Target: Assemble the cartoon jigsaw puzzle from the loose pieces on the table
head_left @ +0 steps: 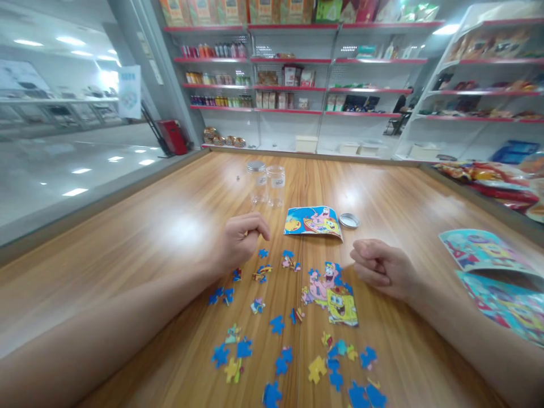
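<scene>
My left hand (pixel 245 242) is loosely curled above the table, left of the loose jigsaw pieces (pixel 262 274), with nothing seen in its fingers. In a fist, my right hand (pixel 382 267) rests just right of a partly joined jigsaw section (pixel 334 294); no object shows in it. That section shows a pink starfish and a yellow sponge character. Blue and yellow pieces (pixel 276 324) lie scattered toward me. Beyond the hands lies a slightly curled picture sheet (pixel 313 222) with the same characters.
A lidded clear jar (pixel 256 184) and an open clear jar (pixel 275 187) stand farther back. A silver lid (pixel 349 220) lies beside the sheet. More picture sheets (pixel 488 249) are at the right. Snack bags (pixel 488 181) and store shelves (pixel 293 88) border the table (pixel 140 226).
</scene>
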Motion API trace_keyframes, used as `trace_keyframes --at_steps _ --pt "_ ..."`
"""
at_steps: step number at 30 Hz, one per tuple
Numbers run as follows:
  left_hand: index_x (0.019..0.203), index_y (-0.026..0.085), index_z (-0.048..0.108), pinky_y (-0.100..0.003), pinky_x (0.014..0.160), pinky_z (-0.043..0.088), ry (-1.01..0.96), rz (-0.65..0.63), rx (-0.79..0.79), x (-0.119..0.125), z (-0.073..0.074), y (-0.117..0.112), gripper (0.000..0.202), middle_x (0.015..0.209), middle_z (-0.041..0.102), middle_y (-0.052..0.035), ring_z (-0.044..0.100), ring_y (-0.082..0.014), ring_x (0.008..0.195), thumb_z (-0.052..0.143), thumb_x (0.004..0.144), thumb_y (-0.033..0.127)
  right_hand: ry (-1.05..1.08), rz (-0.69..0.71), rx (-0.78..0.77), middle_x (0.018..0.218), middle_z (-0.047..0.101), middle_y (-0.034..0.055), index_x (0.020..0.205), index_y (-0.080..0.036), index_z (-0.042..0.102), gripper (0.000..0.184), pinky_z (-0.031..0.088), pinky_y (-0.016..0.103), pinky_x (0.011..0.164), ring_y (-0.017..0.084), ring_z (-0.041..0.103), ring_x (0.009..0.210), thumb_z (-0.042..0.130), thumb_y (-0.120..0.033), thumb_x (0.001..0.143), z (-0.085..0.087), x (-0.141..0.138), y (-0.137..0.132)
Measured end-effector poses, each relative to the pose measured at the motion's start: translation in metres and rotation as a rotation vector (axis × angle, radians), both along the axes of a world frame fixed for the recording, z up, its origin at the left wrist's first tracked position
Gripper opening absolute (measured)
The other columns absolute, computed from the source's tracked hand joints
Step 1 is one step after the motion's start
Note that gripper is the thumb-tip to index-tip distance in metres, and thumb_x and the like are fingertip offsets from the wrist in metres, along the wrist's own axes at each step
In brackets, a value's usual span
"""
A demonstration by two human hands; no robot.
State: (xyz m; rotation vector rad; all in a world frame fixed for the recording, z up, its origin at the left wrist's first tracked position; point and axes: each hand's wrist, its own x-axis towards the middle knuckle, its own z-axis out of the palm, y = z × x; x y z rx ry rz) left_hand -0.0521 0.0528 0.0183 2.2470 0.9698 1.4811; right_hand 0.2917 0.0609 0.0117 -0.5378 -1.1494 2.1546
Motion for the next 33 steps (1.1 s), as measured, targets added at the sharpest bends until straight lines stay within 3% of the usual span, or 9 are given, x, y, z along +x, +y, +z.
trace_keyframes --at_steps 3,6,11,16,25,33 --pt "0.060 0.015 0.063 -0.022 0.059 0.045 0.092 -0.029 -0.078 -0.013 -0.011 0.014 0.029 0.062 0.063 -0.0002 0.059 -0.0106 0.060 0.041 0.072 0.000 -0.119 -0.140 0.038 0.048 0.033 -0.0078 0.055 -0.018 0.041 0.034 0.010 0.021 0.032 0.003 0.024 0.031 0.065 -0.022 0.079 0.000 -0.004 -0.001" --pt "0.062 0.014 0.065 -0.020 0.056 0.045 0.192 -0.106 -0.156 -0.015 -0.014 0.018 0.030 0.060 0.064 0.0002 0.059 -0.0095 0.056 0.039 0.068 0.000 -0.189 -0.144 0.057 0.046 0.033 -0.0078 0.053 -0.018 0.042 0.035 0.007 0.022 0.033 0.003 0.022 0.031 0.069 -0.023 0.075 0.000 -0.006 -0.002" --pt "0.073 0.014 0.070 -0.024 0.066 0.050 0.287 -0.240 -0.130 -0.008 -0.008 0.013 0.026 0.074 0.067 -0.0036 0.063 -0.0130 0.070 0.046 0.073 0.003 -0.217 -0.150 0.085 0.045 0.032 -0.0078 0.052 -0.018 0.042 0.035 0.008 0.022 0.035 0.003 0.025 0.031 0.068 -0.022 0.075 0.000 -0.011 -0.002" --pt "0.085 0.017 0.073 -0.034 0.081 0.050 0.329 -0.268 -0.022 -0.005 -0.007 0.009 0.022 0.088 0.066 -0.0075 0.060 -0.0187 0.087 0.054 0.080 0.007 -0.211 -0.163 0.130 0.046 0.034 -0.0073 0.054 -0.018 0.043 0.034 0.010 0.023 0.037 0.003 0.029 0.032 0.068 -0.022 0.077 0.000 -0.015 -0.003" --pt "0.110 0.021 0.073 -0.042 0.095 0.048 0.555 -0.274 0.090 0.003 -0.003 0.001 0.022 0.111 0.063 -0.0110 0.054 -0.0233 0.103 0.062 0.091 0.023 -0.207 -0.155 0.160 0.045 0.034 -0.0074 0.054 -0.018 0.042 0.036 0.011 0.024 0.038 0.004 0.029 0.033 0.068 -0.023 0.078 -0.001 -0.015 -0.004" --pt "0.099 0.020 0.073 -0.042 0.098 0.048 0.540 -0.296 0.049 0.004 -0.004 0.002 0.012 0.114 0.062 -0.0104 0.054 -0.0233 0.107 0.067 0.090 0.026 -0.171 -0.143 0.183 0.043 0.034 -0.0075 0.053 -0.019 0.041 0.037 0.013 0.023 0.039 0.005 0.030 0.034 0.069 -0.024 0.076 -0.001 -0.015 -0.007"
